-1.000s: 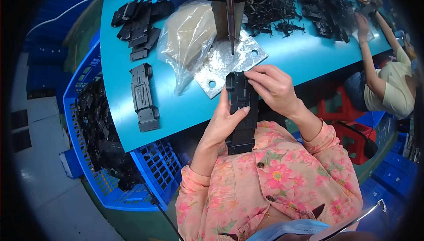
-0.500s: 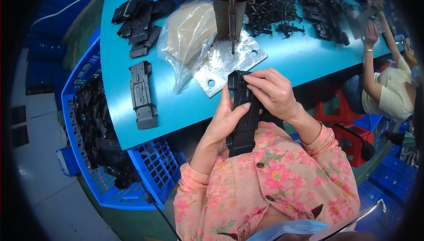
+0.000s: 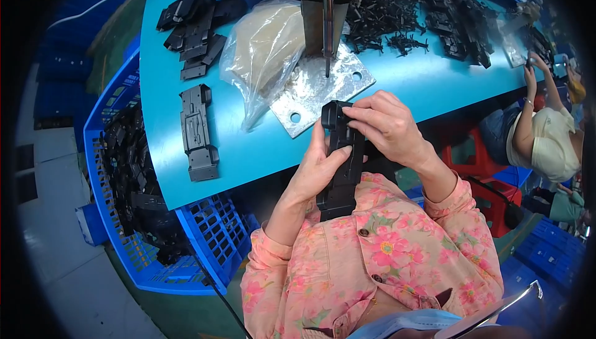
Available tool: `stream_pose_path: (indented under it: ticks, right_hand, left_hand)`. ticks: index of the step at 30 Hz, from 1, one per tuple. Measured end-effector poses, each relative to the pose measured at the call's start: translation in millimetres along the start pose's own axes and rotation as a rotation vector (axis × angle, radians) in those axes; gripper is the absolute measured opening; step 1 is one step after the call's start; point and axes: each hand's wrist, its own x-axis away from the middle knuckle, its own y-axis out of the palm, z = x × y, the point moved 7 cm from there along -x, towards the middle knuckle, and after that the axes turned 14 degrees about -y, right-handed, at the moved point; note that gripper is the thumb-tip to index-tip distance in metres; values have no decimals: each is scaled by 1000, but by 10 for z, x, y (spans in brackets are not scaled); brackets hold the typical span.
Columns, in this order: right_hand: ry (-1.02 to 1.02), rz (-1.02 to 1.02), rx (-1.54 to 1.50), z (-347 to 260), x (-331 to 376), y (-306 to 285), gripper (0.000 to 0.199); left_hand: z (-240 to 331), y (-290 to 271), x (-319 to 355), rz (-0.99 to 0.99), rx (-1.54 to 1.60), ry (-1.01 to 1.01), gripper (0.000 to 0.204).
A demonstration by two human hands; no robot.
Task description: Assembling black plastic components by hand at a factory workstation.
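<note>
Close to your chest, just below the near edge of the counter point(image 3: 248, 153), you hold a long black plastic part point(image 3: 340, 165) upright in both hands. Your left hand point(image 3: 316, 168) supports it from the left side, with the palm against the part and the thumb laid across its front, so this grip is clamped on the part. Your right hand point(image 3: 388, 125) covers the upper end from the right; its fingertips point(image 3: 349, 112) press on the top of the part, and this grip is also closed on it. The lower end of the part is in front of your flowered shirt.

On the blue counter, to the left of your hands, another black part point(image 3: 197, 133) of a similar kind lies flat, well apart from the held one. Behind your hands a metal plate point(image 3: 310, 94) with holes rests on the counter, and a vertical tool point(image 3: 327, 28) stands over it. Beside the plate, on its left, lies a clear plastic bag point(image 3: 264, 53). More black parts are piled point(image 3: 195, 19) at the far left corner, and small black pieces point(image 3: 428, 19) are spread along the far right.

At your left, a blue crate point(image 3: 205, 239) holds many black parts. At the right edge another person point(image 3: 549, 146) in a pale shirt sits at the same counter.
</note>
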Motion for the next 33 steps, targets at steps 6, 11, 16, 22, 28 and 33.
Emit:
stream_pose_path:
  ticks: [6,11,16,22,28,33]
  right_hand:
    - [16,105,10,9,32,20,26]
    - [6,137,23,-14,44,34,26]
    - [0,97,-31,30,45,49,26]
    - [0,104,-43,-42,53,89,27]
    - [-12,186,83,-62,-6,-46,24]
    - [-73,210,156,-107,-16,-68,25]
  left_hand:
    - [-7,13,-20,-10,9,20,54]
    - [3,-2,-9,10,6,18,54]
    - [2,-8,-7,-6,0,19,53]
    - [95,-30,-2,39,-26,96,47]
    - [101,32,14,-30,38,42,49]
    - [127,42,-3,-8,-12,89,50]
